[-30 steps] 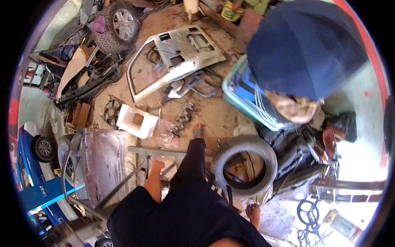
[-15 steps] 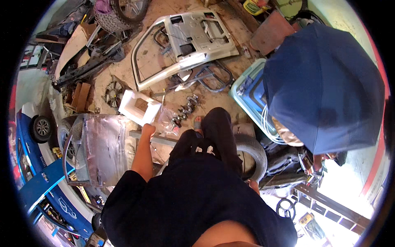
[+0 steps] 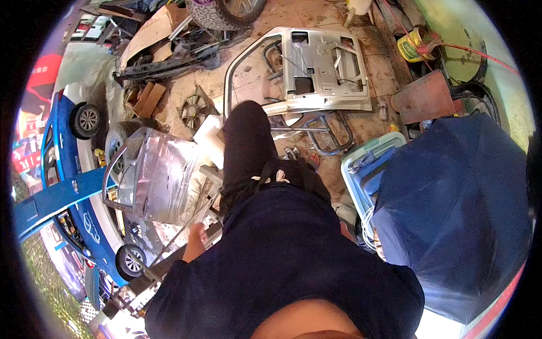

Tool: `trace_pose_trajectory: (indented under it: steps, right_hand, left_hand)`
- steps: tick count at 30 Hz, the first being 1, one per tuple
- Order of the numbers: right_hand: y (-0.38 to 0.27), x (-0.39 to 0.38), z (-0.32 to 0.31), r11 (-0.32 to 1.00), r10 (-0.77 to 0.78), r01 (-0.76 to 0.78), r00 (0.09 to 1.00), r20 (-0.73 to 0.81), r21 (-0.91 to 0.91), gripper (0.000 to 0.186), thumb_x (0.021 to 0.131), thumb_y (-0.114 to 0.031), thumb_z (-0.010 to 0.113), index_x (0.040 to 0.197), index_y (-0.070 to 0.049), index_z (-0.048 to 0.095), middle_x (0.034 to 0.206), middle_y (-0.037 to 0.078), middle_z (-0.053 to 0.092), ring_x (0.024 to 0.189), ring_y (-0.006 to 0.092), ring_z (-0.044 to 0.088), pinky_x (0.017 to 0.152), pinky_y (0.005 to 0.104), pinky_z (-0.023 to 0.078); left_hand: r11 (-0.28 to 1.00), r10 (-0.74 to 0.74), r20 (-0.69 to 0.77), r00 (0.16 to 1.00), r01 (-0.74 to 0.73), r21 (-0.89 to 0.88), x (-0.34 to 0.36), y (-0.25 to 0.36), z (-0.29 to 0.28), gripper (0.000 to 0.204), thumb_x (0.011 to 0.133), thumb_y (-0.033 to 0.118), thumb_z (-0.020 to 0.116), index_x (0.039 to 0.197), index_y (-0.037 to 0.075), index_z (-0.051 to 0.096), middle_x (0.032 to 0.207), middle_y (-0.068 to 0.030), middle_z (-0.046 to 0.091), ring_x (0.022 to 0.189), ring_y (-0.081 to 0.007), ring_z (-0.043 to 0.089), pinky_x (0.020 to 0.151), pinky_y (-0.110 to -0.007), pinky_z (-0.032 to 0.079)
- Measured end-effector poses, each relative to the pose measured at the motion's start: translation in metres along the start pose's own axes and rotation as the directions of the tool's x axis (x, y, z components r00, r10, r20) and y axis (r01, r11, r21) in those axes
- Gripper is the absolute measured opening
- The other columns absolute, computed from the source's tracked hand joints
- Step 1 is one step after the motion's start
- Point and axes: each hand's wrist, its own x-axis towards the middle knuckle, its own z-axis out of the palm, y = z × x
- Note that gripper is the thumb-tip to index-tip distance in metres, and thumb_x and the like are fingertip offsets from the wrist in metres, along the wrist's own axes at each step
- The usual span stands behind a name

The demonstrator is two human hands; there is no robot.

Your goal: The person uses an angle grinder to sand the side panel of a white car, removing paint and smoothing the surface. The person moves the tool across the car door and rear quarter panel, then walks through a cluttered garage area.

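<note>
I look straight down my own dark shirt and black trousers [image 3: 248, 152], with one leg stretched forward over the floor. My left hand [image 3: 197, 240] hangs by my left side, close to a thin metal frame [image 3: 169, 248] and a car door with glass [image 3: 152, 175] lying flat. Its fingers look loosely curled, and I cannot see whether they hold anything. My body hides my right hand. A white foam block [image 3: 210, 135] lies just left of my leg.
A silver door shell [image 3: 316, 68] lies ahead on the dirt floor, with bent tubing [image 3: 324, 135] beside it. A person in dark blue [image 3: 457, 209] crouches at my right by a pale blue crate [image 3: 361, 164]. A blue car [image 3: 62, 186] stands left; a tyre [image 3: 226, 11] and scrap lie beyond.
My left arm has drawn back from the white block to my side. My leg has swung forward, and the person in blue has shifted from the upper right to the lower right.
</note>
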Motion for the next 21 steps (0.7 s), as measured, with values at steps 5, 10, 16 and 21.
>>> trace_pose_trajectory:
  steps: [5,10,16,21]
  right_hand:
    - [-0.025,0.025,0.01,0.991,0.108,-0.108,0.994,0.005,-0.083,0.036,0.098,-0.03,0.061,0.126,-0.009,0.061,0.104,0.015,0.068,0.089,0.0329,0.068,0.074,0.0509,0.055]
    - [-0.03,0.047,0.008,0.924,0.275,-0.276,0.961,-0.04,-0.265,0.035,0.098,-0.031,0.062,0.128,-0.011,0.06,0.103,0.014,0.066,0.086,0.0316,0.067,0.072,0.0515,0.055]
    - [-0.14,0.063,0.021,0.832,0.485,-0.514,0.857,-0.175,-0.208,0.036,0.099,-0.031,0.062,0.129,-0.014,0.058,0.103,0.012,0.064,0.082,0.0301,0.066,0.068,0.0521,0.055]
    - [-0.279,0.069,0.01,0.707,0.392,-0.4,0.908,-0.148,-0.584,0.019,0.094,-0.029,0.061,0.093,-0.011,0.067,0.069,0.002,0.054,0.063,0.0251,0.059,0.056,0.0415,0.042]
  left_hand:
    - [0.785,0.335,0.357,0.872,-0.468,0.405,-0.026,0.017,0.057,0.015,0.089,0.016,0.062,0.096,0.003,0.059,0.075,-0.0151,0.056,0.069,-0.0313,0.062,0.06,-0.043,0.05]
    - [0.021,0.776,0.604,0.18,-0.965,0.26,-0.024,0.127,0.105,0.024,0.09,0.022,0.064,0.088,-0.001,0.059,0.079,-0.0205,0.06,0.076,-0.0358,0.067,0.067,-0.044,0.051]
    - [0.692,0.299,0.514,0.804,-0.554,0.463,0.056,0.326,0.166,0.017,0.094,0.016,0.06,0.089,0.001,0.064,0.077,-0.0159,0.062,0.065,-0.0305,0.063,0.057,-0.046,0.05]
    - [0.918,0.128,0.438,0.89,-0.274,0.288,0.146,0.524,0.22,0.02,0.09,0.026,0.072,0.081,0.01,0.066,0.064,-0.0098,0.055,0.059,-0.0279,0.063,0.048,-0.046,0.05]
